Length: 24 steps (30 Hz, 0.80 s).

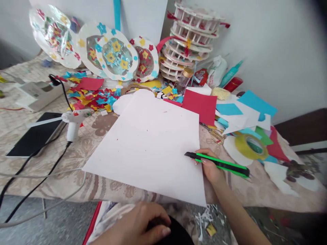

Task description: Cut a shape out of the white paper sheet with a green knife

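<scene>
A large sheet of white paper lies over the table's front part, with a few tiny specks on it. At its right edge, my right hand is closed around a green and black utility knife. The knife's dark tip points left over the sheet. Below the table edge, my left hand hangs above my lap, loosely curved. A gap shows between its thumb and fingers, and nothing is visible in it. Black fabric shows just beyond the thumb.
A glue gun with cords and a dark tablet-like slab lie left. Behind are paper scraps, round flowered panels and a tiered white structure. Scissors and a tape roll lie right.
</scene>
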Tool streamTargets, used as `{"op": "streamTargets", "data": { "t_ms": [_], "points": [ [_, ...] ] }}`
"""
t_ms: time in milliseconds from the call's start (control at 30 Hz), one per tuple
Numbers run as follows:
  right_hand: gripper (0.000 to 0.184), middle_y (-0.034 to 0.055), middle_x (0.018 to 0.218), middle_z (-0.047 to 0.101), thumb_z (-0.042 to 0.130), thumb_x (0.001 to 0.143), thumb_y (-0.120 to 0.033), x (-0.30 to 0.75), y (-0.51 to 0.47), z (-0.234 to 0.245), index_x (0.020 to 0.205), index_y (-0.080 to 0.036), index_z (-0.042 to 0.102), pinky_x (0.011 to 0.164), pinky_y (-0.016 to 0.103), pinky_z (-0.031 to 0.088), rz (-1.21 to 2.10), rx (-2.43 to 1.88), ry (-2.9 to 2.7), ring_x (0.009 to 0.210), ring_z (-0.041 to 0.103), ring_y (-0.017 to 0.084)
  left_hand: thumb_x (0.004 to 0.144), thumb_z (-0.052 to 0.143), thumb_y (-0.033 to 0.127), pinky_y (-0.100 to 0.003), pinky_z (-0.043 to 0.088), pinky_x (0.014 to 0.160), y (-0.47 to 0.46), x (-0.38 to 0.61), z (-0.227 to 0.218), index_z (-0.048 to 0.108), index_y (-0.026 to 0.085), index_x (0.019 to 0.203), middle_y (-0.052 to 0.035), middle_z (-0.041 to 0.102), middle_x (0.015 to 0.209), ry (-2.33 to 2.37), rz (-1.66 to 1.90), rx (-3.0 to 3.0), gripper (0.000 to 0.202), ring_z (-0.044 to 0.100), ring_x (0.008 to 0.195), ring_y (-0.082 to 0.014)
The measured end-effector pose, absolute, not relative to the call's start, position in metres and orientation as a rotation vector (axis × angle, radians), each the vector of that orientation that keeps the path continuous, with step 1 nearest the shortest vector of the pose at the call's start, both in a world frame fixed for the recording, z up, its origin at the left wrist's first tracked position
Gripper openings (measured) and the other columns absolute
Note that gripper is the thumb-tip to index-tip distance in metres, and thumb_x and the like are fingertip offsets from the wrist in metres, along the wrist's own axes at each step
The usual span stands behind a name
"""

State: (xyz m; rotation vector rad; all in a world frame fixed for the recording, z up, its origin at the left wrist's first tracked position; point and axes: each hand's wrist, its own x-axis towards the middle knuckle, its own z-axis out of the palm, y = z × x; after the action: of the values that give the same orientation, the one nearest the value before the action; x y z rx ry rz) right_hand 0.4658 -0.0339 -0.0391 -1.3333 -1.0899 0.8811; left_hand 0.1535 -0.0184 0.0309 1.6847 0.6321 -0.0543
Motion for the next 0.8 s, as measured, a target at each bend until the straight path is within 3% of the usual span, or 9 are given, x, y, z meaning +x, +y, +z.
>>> {"op": "streamTargets", "data": {
  "t_ms": [167, 267, 400, 533, 800],
  "points": [
    [0.025, 0.0035, 0.081, 0.07, 0.059, 0.083, -0.031, 0.486, -0.024, -0.025, 0.106, -0.021, 0.064, 0.067, 0.034, 0.055, 0.962, -1.4, -1.289, 0.074, 0.068, 0.023, 0.092, 0.051, 0.022, -0.024, 0.053, 0.081, -0.001, 0.18, 0.041, 0.065, 0.023, 0.106, -0.0007, 0.071, 0.099, 0.536, 0.208, 1.912, 0.02, 0.066, 0.091, -0.0139],
    [0.022, 0.0043, 0.088, 0.071, 0.059, 0.088, -0.035, 0.501, -0.023, -0.009, 0.106, -0.024, 0.066, 0.071, 0.034, 0.057, 0.683, -1.523, -1.507, 0.079, 0.069, 0.023, 0.093, 0.047, 0.018, -0.029, 0.055, 0.084, 0.013, 0.198, 0.029, 0.062, 0.019, 0.108, -0.0045, 0.07, 0.104, 0.596, 0.459, 2.125, 0.02, 0.066, 0.095, -0.0157],
    [0.025, 0.0086, 0.105, 0.067, 0.055, 0.094, -0.036, 0.517, -0.013, 0.003, 0.112, -0.021, 0.064, 0.078, 0.035, 0.056, 0.342, -1.668, -1.595, 0.092, 0.066, 0.022, 0.093, 0.048, 0.017, -0.04, 0.053, 0.098, 0.031, 0.221, 0.012, 0.059, 0.013, 0.112, -0.0114, 0.067, 0.119, 0.615, 0.647, 2.434, 0.022, 0.06, 0.117, -0.0223],
    [0.029, 0.0089, 0.121, 0.058, 0.056, 0.096, -0.034, 0.528, -0.002, -0.002, 0.12, -0.019, 0.058, 0.085, 0.039, 0.053, 0.342, -1.699, -1.609, 0.101, 0.061, 0.02, 0.093, 0.049, 0.019, -0.049, 0.045, 0.107, 0.041, 0.24, 0.003, 0.052, 0.012, 0.125, -0.0145, 0.057, 0.136, 0.589, 0.589, 2.646, 0.032, 0.045, 0.134, -0.0259],
    [0.027, 0.0092, 0.123, 0.057, 0.055, 0.096, -0.033, 0.535, -0.009, -0.011, 0.119, -0.02, 0.058, 0.087, 0.039, 0.053, 0.385, -1.734, -1.68, 0.102, 0.06, 0.02, 0.093, 0.052, 0.024, -0.056, 0.032, 0.113, 0.042, 0.26, -0.01, 0.04, 0.011, 0.138, -0.0125, 0.04, 0.15, 0.577, 0.428, 2.809, 0.049, 0.032, 0.141, -0.0298]
  ]
}}
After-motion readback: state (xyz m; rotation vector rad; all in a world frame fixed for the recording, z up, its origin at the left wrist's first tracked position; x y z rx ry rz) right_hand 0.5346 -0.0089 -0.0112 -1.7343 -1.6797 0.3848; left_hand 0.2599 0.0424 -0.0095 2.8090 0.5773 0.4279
